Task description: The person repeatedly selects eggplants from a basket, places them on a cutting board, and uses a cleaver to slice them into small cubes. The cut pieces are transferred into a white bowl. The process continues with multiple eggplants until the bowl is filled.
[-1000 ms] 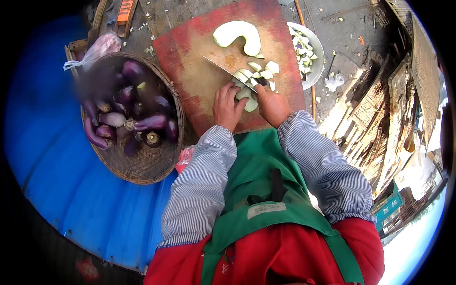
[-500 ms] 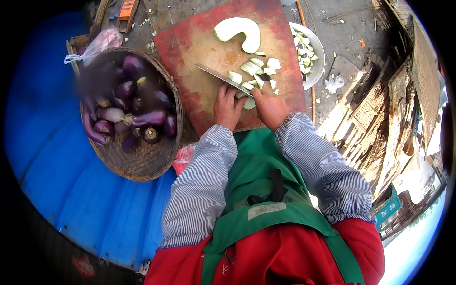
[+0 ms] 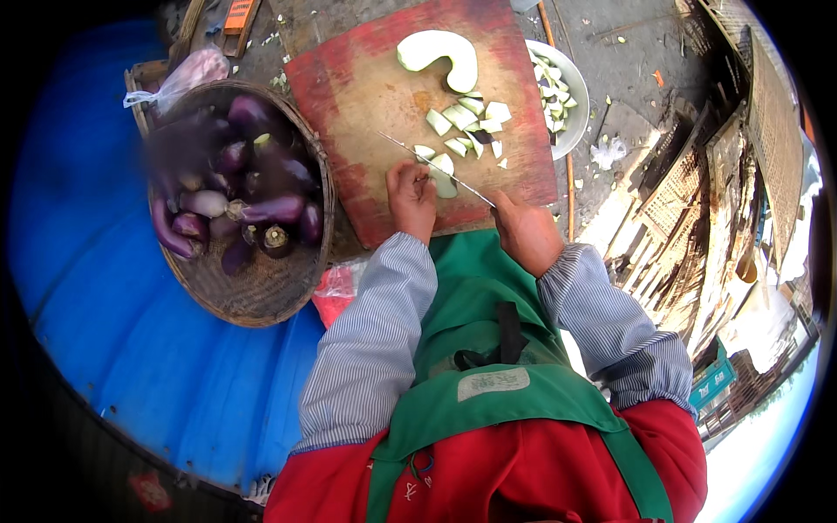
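My right hand [image 3: 530,234] grips a knife [image 3: 436,167] at its near right end, the blade slanting up and left over the cutting board [image 3: 357,105]. Pale eggplant pieces [image 3: 444,177] lie against the blade beside my left hand [image 3: 411,199]. The left fingers are curled in, and whatever they may hold is hidden. Farther up the board are several chopped eggplant chunks [image 3: 459,116], some with dark skin. Beyond them lies a curved, pale-fleshed length of eggplant [image 3: 436,49], cut face up.
Whole purple eggplants [image 3: 270,210] fill much of a round wicker basket [image 3: 235,305] on the left, over blue sheeting [image 3: 174,366]. A metal bowl [image 3: 577,118] of cut pieces stands by the board's right edge. Wood scraps and woven panels [image 3: 689,196] lie farther right.
My right hand has drawn the knife down and to the right, and the blade is now edge-on. My left hand has shifted slightly left, its fingers curling in more.
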